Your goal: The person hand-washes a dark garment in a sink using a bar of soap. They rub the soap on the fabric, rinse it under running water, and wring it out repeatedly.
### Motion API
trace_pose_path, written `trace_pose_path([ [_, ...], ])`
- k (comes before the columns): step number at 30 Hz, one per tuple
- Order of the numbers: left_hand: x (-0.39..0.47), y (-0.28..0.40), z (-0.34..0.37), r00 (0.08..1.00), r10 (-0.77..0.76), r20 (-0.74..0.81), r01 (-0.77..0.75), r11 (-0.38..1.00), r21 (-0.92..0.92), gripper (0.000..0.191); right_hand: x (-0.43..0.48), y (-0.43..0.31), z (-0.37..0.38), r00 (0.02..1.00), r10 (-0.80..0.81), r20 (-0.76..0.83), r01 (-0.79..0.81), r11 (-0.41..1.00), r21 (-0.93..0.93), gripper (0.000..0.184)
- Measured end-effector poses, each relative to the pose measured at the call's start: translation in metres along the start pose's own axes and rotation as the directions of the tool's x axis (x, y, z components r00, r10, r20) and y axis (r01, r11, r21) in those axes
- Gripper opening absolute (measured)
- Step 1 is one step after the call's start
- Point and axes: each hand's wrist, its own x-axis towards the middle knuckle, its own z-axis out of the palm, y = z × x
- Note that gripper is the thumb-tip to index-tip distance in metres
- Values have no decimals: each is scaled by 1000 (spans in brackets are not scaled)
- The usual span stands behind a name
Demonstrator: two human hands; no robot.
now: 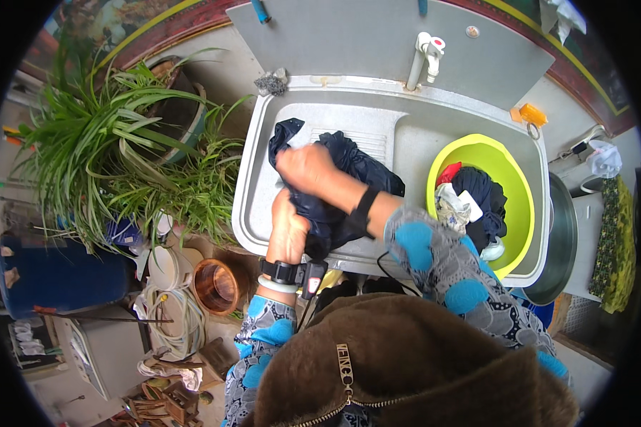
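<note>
Dark navy fabric (352,157), bunched and wet-looking, lies over the ribbed washboard part (371,140) of a white laundry sink (251,213). My right hand (307,169) is closed on a fold of it, its fist slightly blurred. Just below, my left hand (289,221) presses against the same fabric near the sink's front left; its fingers are mostly hidden behind the cloth and the other hand. Inside the sink's right basin stands a yellow-green plastic basin (521,213). It holds dark clothes (478,187), a patterned light cloth (451,208), a red piece (448,173) and a white rectangular object (471,207).
A white tap (430,53) with a red mark rises at the sink's back edge. Steel wool (271,82) rests on the back left corner, orange soap (533,115) at the right. Leafy potted plants (133,128) crowd the left side. A dark round basin (563,240) stands beyond the right rim.
</note>
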Motion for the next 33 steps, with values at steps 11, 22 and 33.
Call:
trace_pose_path([
  [11,3,50,20,877,473,-83,-392,806,445,49,7,47,-22,593,-270,759,-569,526,631,46],
  [22,-11,-4,-28,994,64,84,-106,612,784,39,46,97,-27,869,370,330,-495,655,571,63],
  [33,-29,84,-11,988,132,78,-152,920,362,22,-9,111,-69,643,-161,749,86,987,137,37],
])
